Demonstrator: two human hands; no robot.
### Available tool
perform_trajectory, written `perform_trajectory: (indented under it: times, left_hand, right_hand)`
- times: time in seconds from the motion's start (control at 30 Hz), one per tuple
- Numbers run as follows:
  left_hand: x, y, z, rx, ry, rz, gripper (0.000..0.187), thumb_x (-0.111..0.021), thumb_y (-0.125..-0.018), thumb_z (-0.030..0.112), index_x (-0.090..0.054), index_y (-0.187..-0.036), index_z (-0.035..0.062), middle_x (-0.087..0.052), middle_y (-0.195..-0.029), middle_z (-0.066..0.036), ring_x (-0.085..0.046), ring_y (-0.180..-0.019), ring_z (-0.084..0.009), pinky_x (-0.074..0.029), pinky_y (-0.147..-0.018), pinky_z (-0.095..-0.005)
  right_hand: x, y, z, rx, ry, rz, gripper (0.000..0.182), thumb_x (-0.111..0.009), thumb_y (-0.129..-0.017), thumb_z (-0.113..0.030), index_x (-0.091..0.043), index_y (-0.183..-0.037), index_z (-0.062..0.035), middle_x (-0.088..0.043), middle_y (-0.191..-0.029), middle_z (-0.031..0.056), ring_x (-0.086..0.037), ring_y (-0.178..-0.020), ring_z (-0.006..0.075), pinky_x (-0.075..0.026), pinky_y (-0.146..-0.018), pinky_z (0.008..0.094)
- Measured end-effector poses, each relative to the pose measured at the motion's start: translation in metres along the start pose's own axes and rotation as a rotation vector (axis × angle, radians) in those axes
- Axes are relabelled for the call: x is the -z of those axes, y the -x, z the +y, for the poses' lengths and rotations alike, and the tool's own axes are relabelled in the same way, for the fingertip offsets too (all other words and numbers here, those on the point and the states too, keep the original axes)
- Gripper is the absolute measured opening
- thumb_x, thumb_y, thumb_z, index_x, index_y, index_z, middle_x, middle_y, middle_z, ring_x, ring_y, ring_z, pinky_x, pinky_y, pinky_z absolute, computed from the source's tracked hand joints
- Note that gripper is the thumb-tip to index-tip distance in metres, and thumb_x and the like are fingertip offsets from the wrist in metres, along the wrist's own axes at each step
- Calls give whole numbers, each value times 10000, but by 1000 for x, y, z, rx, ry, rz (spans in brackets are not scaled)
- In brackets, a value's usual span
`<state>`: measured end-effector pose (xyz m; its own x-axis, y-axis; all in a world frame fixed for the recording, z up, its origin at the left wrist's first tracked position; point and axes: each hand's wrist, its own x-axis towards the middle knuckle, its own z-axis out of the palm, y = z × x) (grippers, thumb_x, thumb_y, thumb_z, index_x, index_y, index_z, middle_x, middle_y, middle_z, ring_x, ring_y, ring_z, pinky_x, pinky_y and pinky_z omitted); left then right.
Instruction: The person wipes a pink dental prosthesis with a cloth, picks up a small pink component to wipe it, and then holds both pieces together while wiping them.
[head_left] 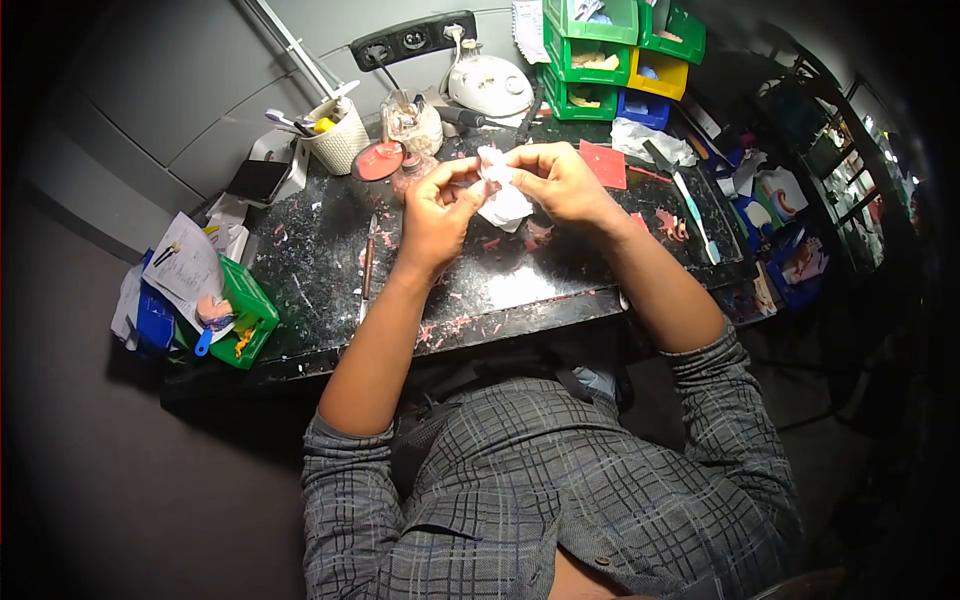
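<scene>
Over the far middle of the black workbench, a crumpled white tissue [507, 208] is pinched between my two hands. My left hand [436, 215] has its thumb and fingertips closed on the tissue's left side. From the right, my right hand [568, 186] grips the upper part with thumb and bent index finger. Whether something small lies inside the tissue is hidden by the folds and fingers. A thin knife-like tool with a brown handle [369, 262] lies left of my left wrist. Behind my hands is a red sheet [606, 166], apparently wax.
A toothbrush [692, 205] lies at the right. Further back stand a round red-filled dish [379, 160], a glass jar [415, 128], a white woven cup [338, 148] and stacked bins [592, 62]. A green bin [262, 310] sits at the left edge. Pink scraps litter the bench [320, 280].
</scene>
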<state>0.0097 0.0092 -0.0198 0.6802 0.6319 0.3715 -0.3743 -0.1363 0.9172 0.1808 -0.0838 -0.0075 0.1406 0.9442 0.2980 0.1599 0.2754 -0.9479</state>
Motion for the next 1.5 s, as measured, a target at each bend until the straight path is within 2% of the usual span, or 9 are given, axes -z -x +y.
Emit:
perform_trajectory:
  times: [0.17,0.23,0.57,0.73,1.0,1.07,1.2,1.4,1.5]
  left_hand:
    - [2,1,2,40,-44,-13,196,-640,-890,-19,-601,-1075,-73,-680,-983,-108,-668,-884,-142,-552,-805,-269]
    - [3,1,-1,-24,-48,1,161,-654,-901,36,-614,-1038,-37,-689,-949,-86,-647,-826,-89,-494,-680,-188]
    - [3,1,0,-10,-43,20,113,-631,-893,-7,-608,-997,-41,-652,-961,-94,-640,-824,-100,-520,-756,-228]
    - [0,0,5,-329,-306,78,186,-612,-844,-31,-645,-1020,17,-513,-1053,-73,-584,-724,-58,-488,-593,-172]
    - [0,0,2,-278,-335,62,97,-650,-856,-4,-649,-952,7,-520,-1053,-59,-582,-729,-67,-492,-593,-192]
    - [2,0,-2,-259,-250,20,73,-618,-895,-33,-607,-968,-38,-523,-1047,-44,-615,-846,-94,-513,-744,-215]
    - [6,-3,-11,-279,-264,45,59,-612,-899,-35,-598,-956,-38,-576,-1000,-53,-619,-858,-105,-521,-763,-234]
    - [7,-5,-10,-335,-314,137,40,-609,-908,-16,-604,-947,-10,-650,-943,-58,-618,-819,-100,-514,-701,-232]
    - [8,-3,0,-89,-109,167,49,-620,-929,50,-612,-950,6,-684,-950,-78,-611,-768,-85,-465,-591,-203]
  right_hand:
    - [-3,1,-1,-46,-65,7,145,-593,-940,-68,-661,-1024,28,-660,-834,-5,-583,-713,39,-477,-634,215]
    - [-3,1,0,-62,-99,22,141,-595,-935,-64,-658,-1028,20,-654,-818,-9,-576,-695,35,-470,-621,210]
    - [2,2,-7,-89,-105,-20,206,-620,-905,-34,-602,-1105,11,-635,-915,4,-553,-730,31,-450,-649,187]
    - [-3,0,-2,-114,-171,27,153,-579,-907,-6,-627,-1051,14,-649,-827,6,-584,-710,48,-487,-662,201]
    - [1,1,-2,-146,-160,4,187,-593,-916,-10,-590,-1099,29,-685,-970,80,-665,-802,111,-543,-746,254]
    - [1,1,-1,-150,-140,20,184,-596,-916,-13,-588,-1096,25,-682,-959,75,-660,-796,107,-536,-738,251]
    - [-2,1,-1,-134,-132,81,156,-594,-919,-14,-583,-1074,1,-669,-921,46,-634,-790,91,-511,-725,237]
    - [1,-3,5,-100,-150,261,72,-578,-928,-8,-585,-998,2,-666,-897,51,-636,-794,98,-524,-719,245]
    - [2,-3,1,8,-85,274,77,-601,-927,-25,-585,-999,-2,-663,-915,46,-635,-805,99,-527,-732,252]
